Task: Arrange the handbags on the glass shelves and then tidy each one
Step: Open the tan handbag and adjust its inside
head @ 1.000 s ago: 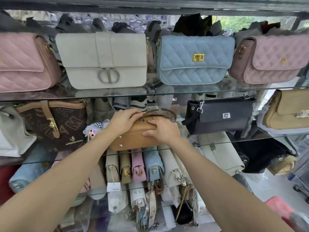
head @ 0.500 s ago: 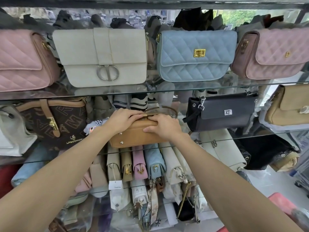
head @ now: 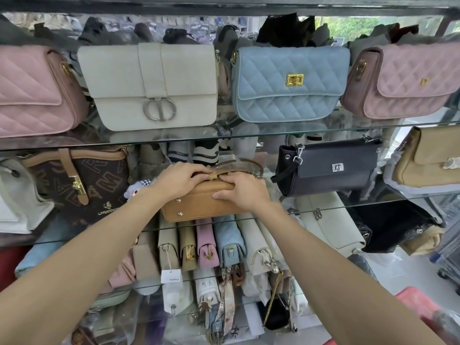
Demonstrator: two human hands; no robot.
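Gripping the tan handbag (head: 199,205) as before, both hands have crept together: left hand (head: 179,179) curls at 11 o'clock over its clasp, right hand (head: 245,191) at 1 o'clock, bag on the middle glass shelf (head: 348,206).

Tight slot here: the upper glass shelf (head: 249,135) sits just above both hands, with striped bags (head: 204,151) packed right behind. Left of the left hand (head: 180,181), the brown bag (head: 82,185) and a plush charm (head: 135,191) crowd in. Right of the right hand (head: 245,192), a narrow gap, then the black bag (head: 328,168).
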